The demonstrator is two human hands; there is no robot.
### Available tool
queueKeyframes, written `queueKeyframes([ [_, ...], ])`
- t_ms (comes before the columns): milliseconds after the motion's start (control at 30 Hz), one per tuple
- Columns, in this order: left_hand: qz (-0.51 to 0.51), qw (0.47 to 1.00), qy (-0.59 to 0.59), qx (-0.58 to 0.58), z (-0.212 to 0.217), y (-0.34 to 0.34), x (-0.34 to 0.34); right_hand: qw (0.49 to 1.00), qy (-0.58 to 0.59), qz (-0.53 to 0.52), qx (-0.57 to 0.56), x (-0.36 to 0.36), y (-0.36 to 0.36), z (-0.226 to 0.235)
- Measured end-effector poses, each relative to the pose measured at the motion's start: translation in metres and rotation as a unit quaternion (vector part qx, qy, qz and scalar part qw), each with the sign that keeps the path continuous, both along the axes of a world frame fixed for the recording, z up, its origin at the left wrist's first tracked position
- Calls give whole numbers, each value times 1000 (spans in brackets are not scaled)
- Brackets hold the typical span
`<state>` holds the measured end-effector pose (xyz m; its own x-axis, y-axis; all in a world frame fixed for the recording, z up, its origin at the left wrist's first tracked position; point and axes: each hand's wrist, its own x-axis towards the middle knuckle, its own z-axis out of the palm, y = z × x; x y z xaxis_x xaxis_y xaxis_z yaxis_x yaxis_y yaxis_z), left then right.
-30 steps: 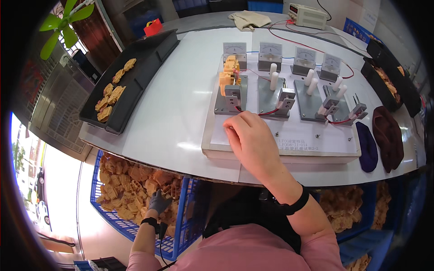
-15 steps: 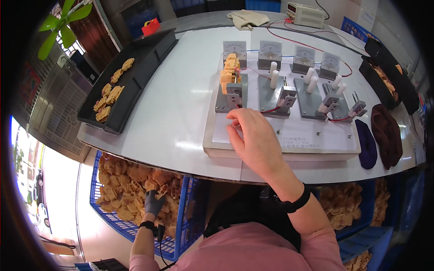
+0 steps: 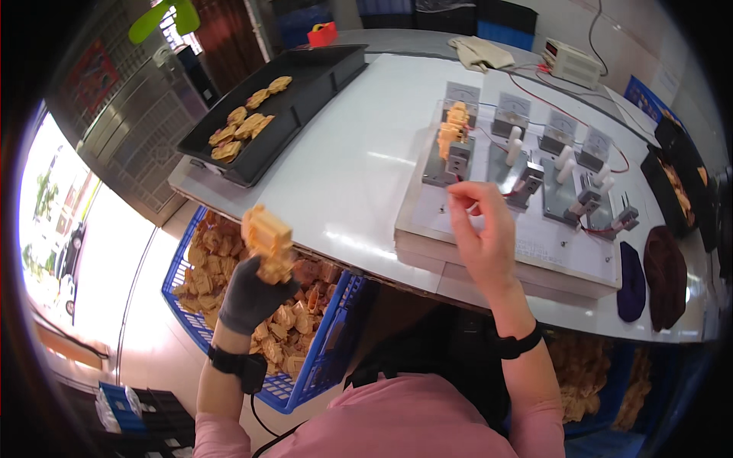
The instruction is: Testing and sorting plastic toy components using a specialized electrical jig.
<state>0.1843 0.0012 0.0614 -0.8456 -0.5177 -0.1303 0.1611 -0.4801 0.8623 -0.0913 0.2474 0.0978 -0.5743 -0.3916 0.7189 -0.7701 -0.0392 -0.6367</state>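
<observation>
- Since the earlier frame, the left hand in its dark grey glove [image 3: 256,296] is coming up out of the blue plastic lattice basket [image 3: 336,324], bringing a piece along; the view is also turning, shifting everything in it.
- That hand is closing its fingers around the lower end of a blocky yellow-orange plastic piece [image 3: 267,238], which is standing out above the fingers, just off the table's front edge toward its left corner.
- The bare right hand [image 3: 486,233] is hovering over the front edge of the raised white board [image 3: 420,214], thumb and forefinger nearly meeting, other fingers curling; whether it is pinching anything small, I cannot tell.
- Just beyond those fingertips, a second yellow-orange piece [image 3: 452,133] is sitting on the board's leftmost grey mount, below a small square dial meter [image 3: 462,95].
- More yellowish pieces [image 3: 282,328] are lying heaped in the basket, and several [image 3: 225,136] are resting in the long black tray [image 3: 229,172] along the table's left edge.
- Judging risks: a grip only at one end could be letting the piece twist or drop; swinging low could be knocking it on the table's edge; the black wrist cable [image 3: 263,424] could be snagging the basket's rim.
</observation>
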Motion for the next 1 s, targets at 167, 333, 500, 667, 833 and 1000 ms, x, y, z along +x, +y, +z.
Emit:
queueKeyframes([
  [167, -123, 985, 62, 108, 63, 48, -91, 991, 14, -105, -86, -16, 39, 14],
  [333, -191, 971, 69, 126, 84, 75, -141, 977, -72, -197, -47, -36, 62, 8],
  [500, -274, 931, 110, 213, 93, 86, -162, 981, -111, -154, -37, -39, 59, -2],
  [667, -296, 912, 102, 264, 98, 89, -171, 982, -111, -146, -38, -40, 60, -1],
  [833, -311, 872, 124, 358, 103, 92, -174, 986, -100, -129, -30, -41, 62, 0],
  [1000, -276, 901, 99, 319, 109, 101, -177, 988, -95, -113, -36, -42, 63, 2],
])
